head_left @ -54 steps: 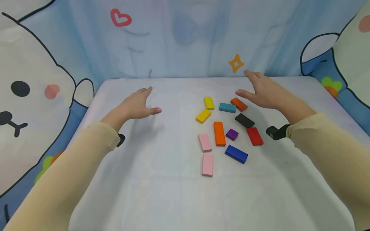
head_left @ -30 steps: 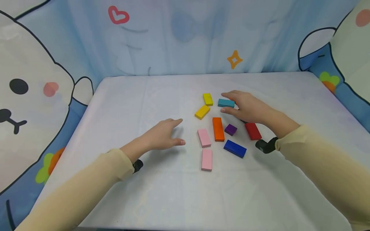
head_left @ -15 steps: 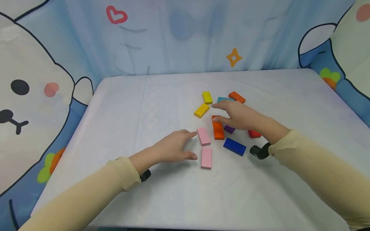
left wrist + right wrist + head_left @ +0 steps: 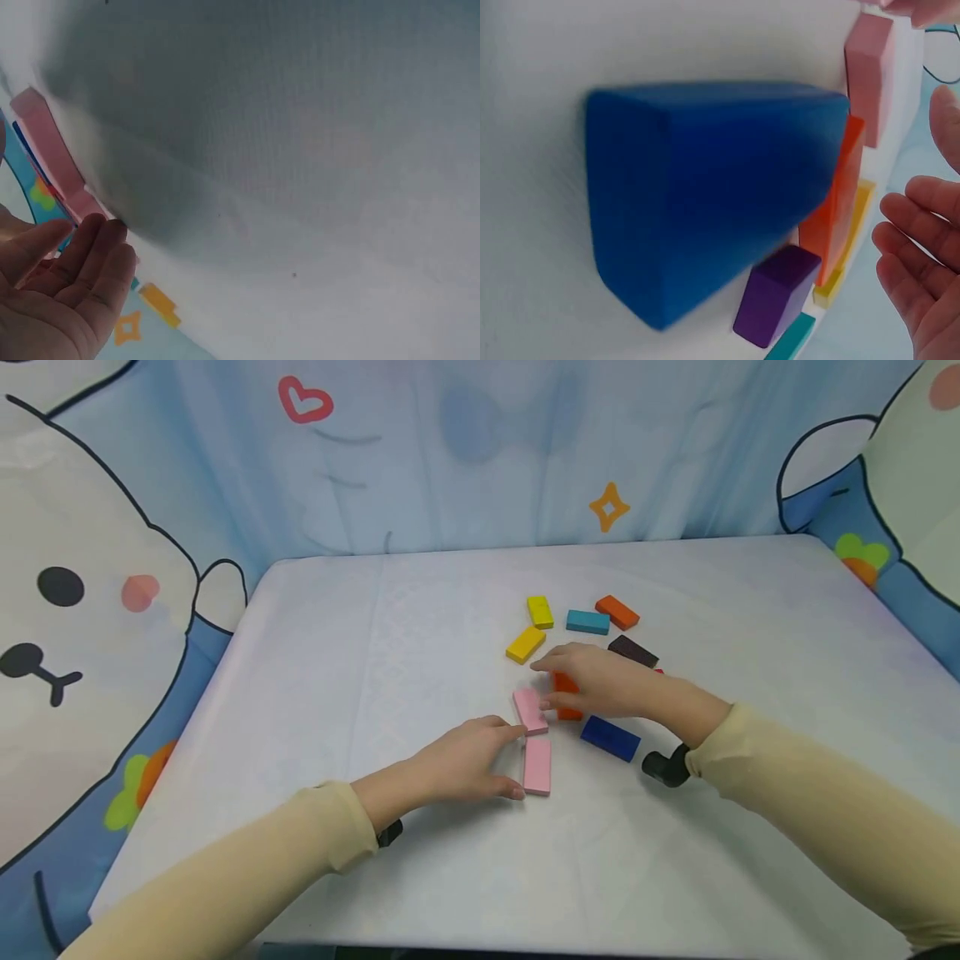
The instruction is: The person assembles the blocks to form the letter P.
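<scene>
My left hand [image 4: 468,762] is low beside two pink blocks, fingers loosely extended. Its index fingertip overlaps the lower end of the upper pink block [image 4: 528,708], and the thumb tip is right at the left edge of the lower pink block [image 4: 537,768]. Over the long orange block [image 4: 567,713] hovers my right hand [image 4: 603,683], thumb and fingers spread apart, the thumb tip overlapping the upper pink block. A blue block [image 4: 611,739] lies just below that hand. The purple block [image 4: 778,294] is hidden under it in the head view but shows in the right wrist view.
Beyond the right hand lie two yellow blocks [image 4: 526,645], a teal block [image 4: 588,622], a short orange block [image 4: 618,612] and a black block [image 4: 633,650]. A red block is mostly covered by the right wrist. A white cloth [image 4: 420,635] covers the table; a printed curtain [image 4: 480,452] stands behind.
Both hands have come down and inward. The left moved right to the pink blocks; the right moved left and nearer, from the far blocks to above the long orange block.
</scene>
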Motion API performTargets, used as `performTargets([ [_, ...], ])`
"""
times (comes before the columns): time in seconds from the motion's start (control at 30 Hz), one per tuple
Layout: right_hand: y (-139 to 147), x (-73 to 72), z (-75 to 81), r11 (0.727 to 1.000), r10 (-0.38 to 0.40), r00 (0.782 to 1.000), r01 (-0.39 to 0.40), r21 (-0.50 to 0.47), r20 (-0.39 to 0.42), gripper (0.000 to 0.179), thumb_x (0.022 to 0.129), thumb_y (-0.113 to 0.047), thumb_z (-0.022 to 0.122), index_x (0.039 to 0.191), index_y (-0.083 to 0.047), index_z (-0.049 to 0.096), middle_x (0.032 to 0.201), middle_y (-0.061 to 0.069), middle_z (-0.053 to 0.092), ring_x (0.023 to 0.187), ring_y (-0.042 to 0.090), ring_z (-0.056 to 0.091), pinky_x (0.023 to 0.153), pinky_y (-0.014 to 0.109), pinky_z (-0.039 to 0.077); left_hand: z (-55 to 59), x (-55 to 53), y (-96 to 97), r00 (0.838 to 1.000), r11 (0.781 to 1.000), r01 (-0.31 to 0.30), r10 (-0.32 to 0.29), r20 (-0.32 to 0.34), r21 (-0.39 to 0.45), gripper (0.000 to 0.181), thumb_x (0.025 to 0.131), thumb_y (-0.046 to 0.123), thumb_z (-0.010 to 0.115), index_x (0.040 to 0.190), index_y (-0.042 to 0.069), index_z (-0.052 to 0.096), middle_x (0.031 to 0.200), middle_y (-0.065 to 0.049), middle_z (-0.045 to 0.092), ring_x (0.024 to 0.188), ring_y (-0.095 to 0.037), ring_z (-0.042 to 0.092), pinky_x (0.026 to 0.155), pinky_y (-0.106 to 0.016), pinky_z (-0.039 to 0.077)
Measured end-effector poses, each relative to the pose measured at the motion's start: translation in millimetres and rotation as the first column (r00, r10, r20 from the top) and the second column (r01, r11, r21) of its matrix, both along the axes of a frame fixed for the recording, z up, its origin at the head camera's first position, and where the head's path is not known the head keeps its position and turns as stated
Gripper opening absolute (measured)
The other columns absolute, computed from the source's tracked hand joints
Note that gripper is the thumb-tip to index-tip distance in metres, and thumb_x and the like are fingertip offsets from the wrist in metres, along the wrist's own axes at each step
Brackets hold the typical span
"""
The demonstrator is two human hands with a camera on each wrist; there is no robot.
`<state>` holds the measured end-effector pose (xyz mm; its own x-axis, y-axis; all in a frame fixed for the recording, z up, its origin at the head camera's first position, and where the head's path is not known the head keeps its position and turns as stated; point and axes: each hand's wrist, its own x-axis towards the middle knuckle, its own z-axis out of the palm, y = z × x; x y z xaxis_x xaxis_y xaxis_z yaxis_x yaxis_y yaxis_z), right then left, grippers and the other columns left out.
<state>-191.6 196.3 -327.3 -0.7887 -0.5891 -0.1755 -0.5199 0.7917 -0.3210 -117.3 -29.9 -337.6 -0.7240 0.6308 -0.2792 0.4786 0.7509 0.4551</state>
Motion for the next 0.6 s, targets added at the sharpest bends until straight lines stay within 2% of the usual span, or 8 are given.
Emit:
performTargets([
  [0.3,-5,6.3,-7.3,0.998,0.061,0.998,-0.061,0.025,-0.030,0.054,0.091,-0.030,0.078,0.137,-0.004,0.064,0.136,0.017,0.065,0.129,0.036,0.058,0.106,0.051,0.053,-3.3,4.7,8.3,0.996,1.000,0.020,-0.022,-0.089,-0.024,0.071,0.090,0.033,0.080,0.150,0.009,0.052,0.147,-0.009,0.059,0.135,-0.023,0.056,0.114,-0.035,0.047],
  [0.6,-4,6.6,-11.9,0.996,0.093,0.995,-0.093,0.017,-0.042,0.052,0.091,-0.031,0.078,0.134,-0.002,0.066,0.131,0.016,0.067,0.125,0.033,0.061,0.106,0.048,0.054,-8.1,6.3,14.0,0.988,0.999,0.000,-0.009,-0.156,-0.054,0.069,0.087,0.034,0.082,0.146,0.008,0.056,0.138,-0.006,0.065,0.124,-0.018,0.063,0.107,-0.030,0.052],
])
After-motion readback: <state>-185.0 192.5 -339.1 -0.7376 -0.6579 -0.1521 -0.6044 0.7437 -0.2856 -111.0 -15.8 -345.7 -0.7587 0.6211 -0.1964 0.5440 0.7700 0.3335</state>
